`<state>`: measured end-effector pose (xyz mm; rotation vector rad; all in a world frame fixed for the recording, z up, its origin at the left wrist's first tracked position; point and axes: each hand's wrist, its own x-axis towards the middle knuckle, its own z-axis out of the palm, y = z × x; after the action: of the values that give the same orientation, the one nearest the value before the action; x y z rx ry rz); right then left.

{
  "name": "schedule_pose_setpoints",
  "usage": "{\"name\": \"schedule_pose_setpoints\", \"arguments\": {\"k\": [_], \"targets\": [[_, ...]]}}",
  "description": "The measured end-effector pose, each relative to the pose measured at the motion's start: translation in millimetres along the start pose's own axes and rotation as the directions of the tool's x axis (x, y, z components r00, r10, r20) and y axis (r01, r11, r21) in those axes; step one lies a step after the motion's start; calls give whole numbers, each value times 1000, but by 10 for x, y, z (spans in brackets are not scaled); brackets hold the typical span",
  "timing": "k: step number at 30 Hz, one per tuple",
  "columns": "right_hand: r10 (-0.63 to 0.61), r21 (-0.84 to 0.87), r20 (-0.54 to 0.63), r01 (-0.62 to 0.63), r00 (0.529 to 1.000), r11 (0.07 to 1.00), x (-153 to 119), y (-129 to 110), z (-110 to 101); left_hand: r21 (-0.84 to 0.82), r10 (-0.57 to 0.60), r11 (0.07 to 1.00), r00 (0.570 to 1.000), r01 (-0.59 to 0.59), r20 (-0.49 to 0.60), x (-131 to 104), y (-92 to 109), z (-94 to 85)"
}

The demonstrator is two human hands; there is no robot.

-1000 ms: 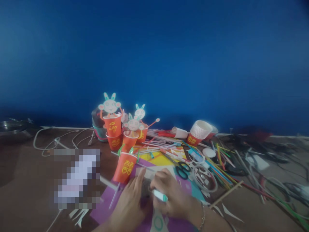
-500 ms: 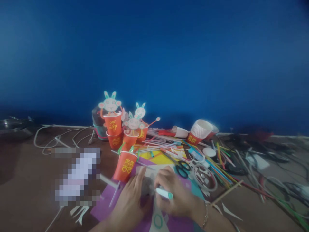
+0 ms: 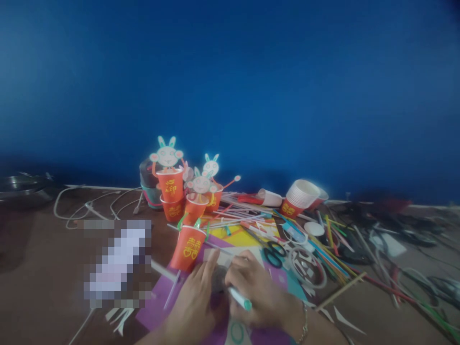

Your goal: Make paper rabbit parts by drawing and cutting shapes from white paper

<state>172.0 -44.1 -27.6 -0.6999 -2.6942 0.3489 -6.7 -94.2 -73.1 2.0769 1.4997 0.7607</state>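
My right hand [image 3: 251,292] is closed round a white marker with a green end [image 3: 240,298], over a pale piece of paper. My left hand [image 3: 197,292] lies on the paper at the left, its fingers stretched and slightly apart. A white strip with a green oval [image 3: 236,332] shows below my hands on a purple sheet [image 3: 153,309]. Just beyond my left hand, a red paper cup [image 3: 187,249] leans with green pieces at its rim. The marker's tip is hidden.
Red cups with paper rabbit faces [image 3: 167,156] stand behind. Scissors [image 3: 275,254], a tape roll [image 3: 307,268], loose straws [image 3: 328,258] and stacked cups [image 3: 301,194] lie to the right. A blurred-out object [image 3: 120,261] and cables are at the left.
My right hand has tilted the marker, whose green end now points lower and a little left. The whole view has shifted slightly. My left hand keeps its place on the paper.
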Motion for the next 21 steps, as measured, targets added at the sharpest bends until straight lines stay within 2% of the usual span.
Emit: {"name": "schedule_pose_setpoints", "arguments": {"k": [15,21], "targets": [[-10,-95,153,25,988,995,83,-25,-42,-11,47,999,999,-47,0,4,-9,-2],[-1,-167,198,35,980,985,161,-68,-78,-3,66,998,997,-66,-39,3,-9,31]]}}
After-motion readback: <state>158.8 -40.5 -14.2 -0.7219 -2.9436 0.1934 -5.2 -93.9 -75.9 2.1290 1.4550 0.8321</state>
